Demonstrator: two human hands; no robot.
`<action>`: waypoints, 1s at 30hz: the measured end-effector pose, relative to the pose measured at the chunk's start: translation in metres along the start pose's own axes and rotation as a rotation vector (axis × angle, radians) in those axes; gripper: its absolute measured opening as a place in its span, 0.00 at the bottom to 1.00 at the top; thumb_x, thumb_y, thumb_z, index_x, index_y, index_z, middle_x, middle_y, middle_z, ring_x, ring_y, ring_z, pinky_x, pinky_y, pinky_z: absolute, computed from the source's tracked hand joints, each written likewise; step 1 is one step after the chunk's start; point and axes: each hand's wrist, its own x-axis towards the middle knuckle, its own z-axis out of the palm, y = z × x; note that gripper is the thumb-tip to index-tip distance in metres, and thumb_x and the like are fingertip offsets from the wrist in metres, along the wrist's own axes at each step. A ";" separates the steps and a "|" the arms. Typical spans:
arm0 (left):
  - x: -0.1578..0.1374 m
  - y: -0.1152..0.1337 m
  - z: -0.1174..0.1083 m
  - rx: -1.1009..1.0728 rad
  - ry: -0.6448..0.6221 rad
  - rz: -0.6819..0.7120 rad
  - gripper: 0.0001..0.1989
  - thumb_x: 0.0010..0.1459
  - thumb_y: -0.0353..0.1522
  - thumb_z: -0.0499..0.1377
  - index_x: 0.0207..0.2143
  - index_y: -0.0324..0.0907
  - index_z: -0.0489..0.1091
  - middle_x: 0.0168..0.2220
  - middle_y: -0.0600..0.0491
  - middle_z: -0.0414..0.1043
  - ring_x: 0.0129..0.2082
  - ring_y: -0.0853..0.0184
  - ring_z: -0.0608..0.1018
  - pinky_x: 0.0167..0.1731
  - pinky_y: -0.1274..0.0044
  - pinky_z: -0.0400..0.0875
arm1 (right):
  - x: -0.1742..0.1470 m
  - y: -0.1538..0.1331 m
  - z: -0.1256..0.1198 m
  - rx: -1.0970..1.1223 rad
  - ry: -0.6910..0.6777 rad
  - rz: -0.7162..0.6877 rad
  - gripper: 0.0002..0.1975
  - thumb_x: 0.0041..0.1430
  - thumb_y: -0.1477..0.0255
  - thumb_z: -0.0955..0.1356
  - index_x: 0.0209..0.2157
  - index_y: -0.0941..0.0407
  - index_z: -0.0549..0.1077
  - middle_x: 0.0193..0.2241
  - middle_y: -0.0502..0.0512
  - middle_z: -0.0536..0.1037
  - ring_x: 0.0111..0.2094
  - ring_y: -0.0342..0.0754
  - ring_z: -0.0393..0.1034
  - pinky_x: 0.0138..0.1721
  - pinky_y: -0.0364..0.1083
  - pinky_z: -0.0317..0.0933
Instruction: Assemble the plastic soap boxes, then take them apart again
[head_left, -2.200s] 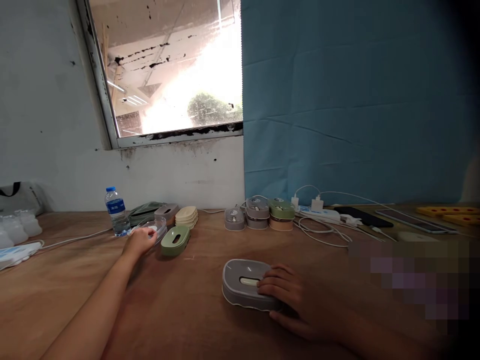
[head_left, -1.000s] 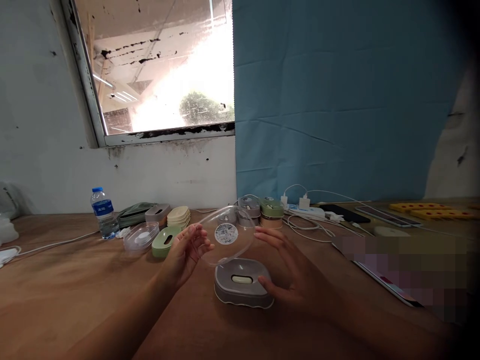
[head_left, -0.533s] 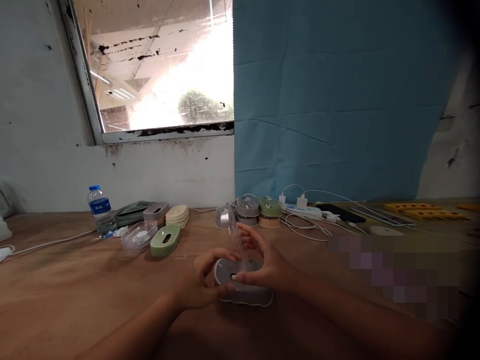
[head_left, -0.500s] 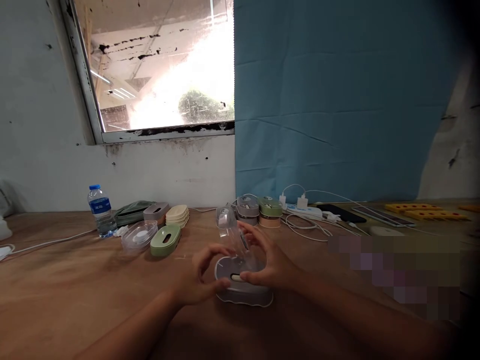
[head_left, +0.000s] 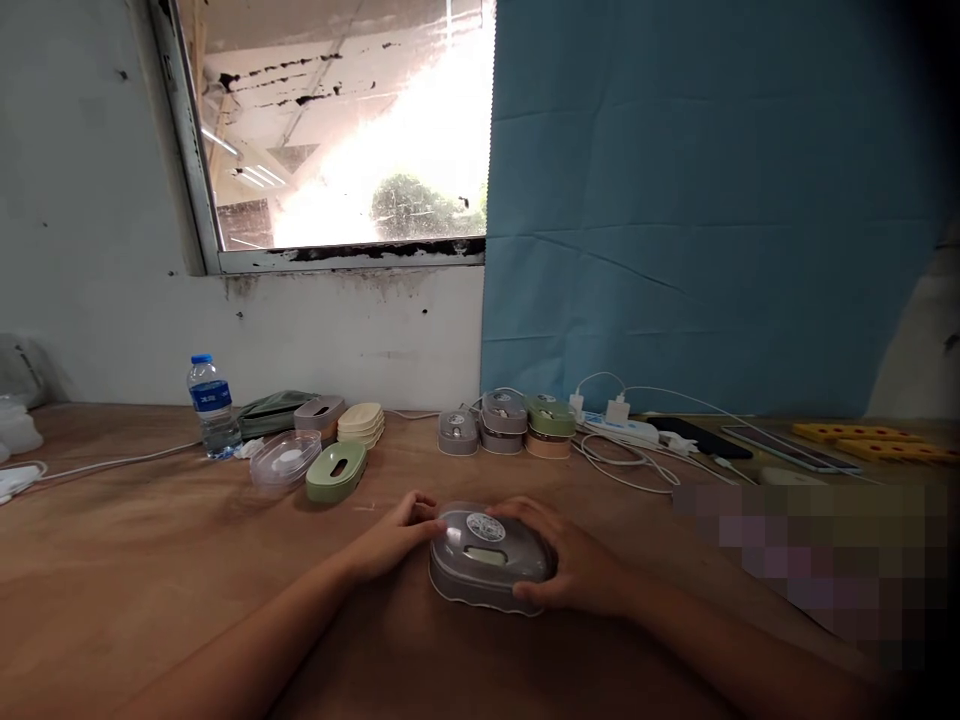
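In front of me a grey rounded box [head_left: 480, 590] sits on the brown table, with a slot in its top showing something pale inside. A clear lid [head_left: 459, 545] with a round patterned sticker covers it. My right hand [head_left: 581, 560] is closed around the right end, thumb at the front side and fingers over the far edge. At the left end, my left hand [head_left: 401, 535] grips the lid's edge, its thumb on the near face and its fingers curled behind; some fingertips are hidden.
Back left are a green slotted box [head_left: 322, 488], a clear lid [head_left: 281, 465], stacked cream pieces [head_left: 361, 422] and a water bottle [head_left: 213, 410]. Lidded boxes [head_left: 502, 415] stand ahead. White cables [head_left: 630, 465], a power strip [head_left: 622, 428] and phones [head_left: 697, 438] lie back right.
The clear lid, tilted up in my right hand before, now lies flat over the grey box. Both hands have come to the box's ends. The view has shifted slightly.
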 end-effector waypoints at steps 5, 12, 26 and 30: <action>0.003 0.000 0.002 -0.093 0.001 -0.023 0.17 0.45 0.34 0.61 0.38 0.40 0.61 0.34 0.54 0.69 0.37 0.66 0.71 0.40 0.74 0.61 | 0.000 -0.001 0.001 -0.045 -0.034 0.028 0.35 0.43 0.56 0.69 0.54 0.51 0.58 0.51 0.57 0.59 0.52 0.55 0.56 0.51 0.52 0.53; 0.009 -0.009 -0.008 -0.077 -0.063 -0.017 0.20 0.41 0.31 0.64 0.37 0.39 0.61 0.35 0.52 0.70 0.38 0.66 0.71 0.41 0.73 0.62 | -0.002 -0.004 0.000 -0.075 -0.110 0.033 0.39 0.44 0.54 0.68 0.56 0.51 0.54 0.55 0.59 0.53 0.56 0.56 0.49 0.54 0.53 0.50; 0.003 -0.005 0.002 0.009 -0.057 0.069 0.17 0.47 0.36 0.61 0.39 0.41 0.63 0.39 0.52 0.67 0.44 0.64 0.69 0.44 0.73 0.60 | -0.009 0.007 0.002 -0.119 -0.081 0.025 0.44 0.42 0.53 0.69 0.58 0.50 0.49 0.58 0.58 0.49 0.57 0.58 0.47 0.55 0.55 0.48; 0.000 -0.003 0.001 0.054 -0.137 0.102 0.25 0.45 0.36 0.62 0.46 0.42 0.59 0.45 0.50 0.65 0.48 0.63 0.66 0.48 0.71 0.58 | -0.010 0.005 0.002 -0.116 -0.088 0.030 0.43 0.43 0.53 0.68 0.58 0.50 0.49 0.58 0.58 0.49 0.57 0.58 0.47 0.54 0.54 0.49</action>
